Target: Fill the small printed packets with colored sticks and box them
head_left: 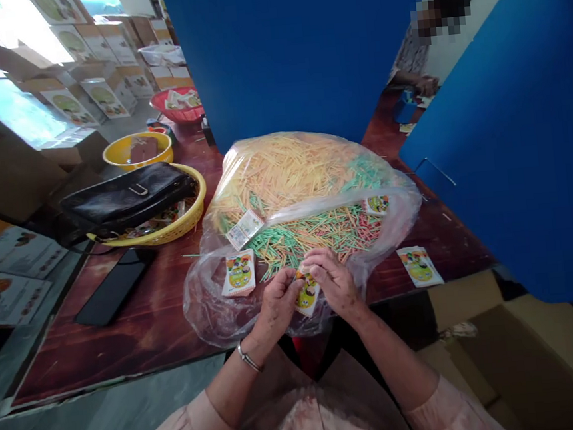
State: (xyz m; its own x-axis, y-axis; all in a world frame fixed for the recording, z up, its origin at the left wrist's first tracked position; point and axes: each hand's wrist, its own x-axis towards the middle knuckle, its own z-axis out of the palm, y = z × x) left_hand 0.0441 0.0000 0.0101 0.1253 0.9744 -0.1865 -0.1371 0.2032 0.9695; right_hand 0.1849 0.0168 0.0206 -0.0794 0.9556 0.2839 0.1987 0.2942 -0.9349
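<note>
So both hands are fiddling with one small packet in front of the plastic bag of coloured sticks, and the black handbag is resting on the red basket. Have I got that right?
Not quite: the head view shows the black handbag resting on the larger yellow basket, not the red one. Both hands are indeed on one small packet.

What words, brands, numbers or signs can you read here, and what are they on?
No text can be read with certainty.
Held packet: printed, partly covered, too small to read.
Other packets: printing too small to read.
Cartons: printing too small and blurred to read.
</note>
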